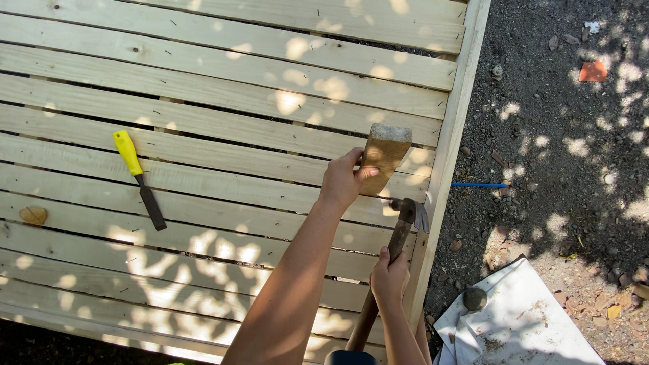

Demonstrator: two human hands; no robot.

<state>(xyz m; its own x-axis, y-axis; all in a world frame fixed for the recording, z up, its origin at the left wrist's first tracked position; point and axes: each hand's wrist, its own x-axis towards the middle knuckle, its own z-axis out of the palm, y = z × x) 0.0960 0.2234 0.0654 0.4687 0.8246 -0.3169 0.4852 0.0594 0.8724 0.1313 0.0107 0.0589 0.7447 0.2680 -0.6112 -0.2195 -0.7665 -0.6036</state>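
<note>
— Look at the hands. The left hand (343, 180) is gripping a short block of wood (385, 157), fingers wrapped round its side, thumb lying across the front.

— And the other one?

— The right hand (389, 277) is squeezing the handle of a hammer (395, 247). The fingers are closed tight round it, about halfway up.

— Where is the block sitting?

— It is standing on the wooden slat panel (203, 101), close to the panel's right edge. Its long side is leaning up and a bit to the right, with the rough end on top.

— And the hammer?

— Its handle is running from the bottom of the view up toward the block. The head (414, 211) is lying just below the block's foot, right by the panel's right edge rail. I cannot tell if the head is touching the block.

— Which hand is closer to the block?

— The left one; it is holding it. The right hand is lower down, nearer the panel's bottom edge, so the block is lying up and away from it, along the line of the handle.

— Anything else there?

— A scraper with a yellow handle (138, 179) is lying on the slats far off toward the left edge. A white sheet (527, 318) with a round stone (474, 298) is lying on the dirt ground (561, 128) past the right edge.
</note>
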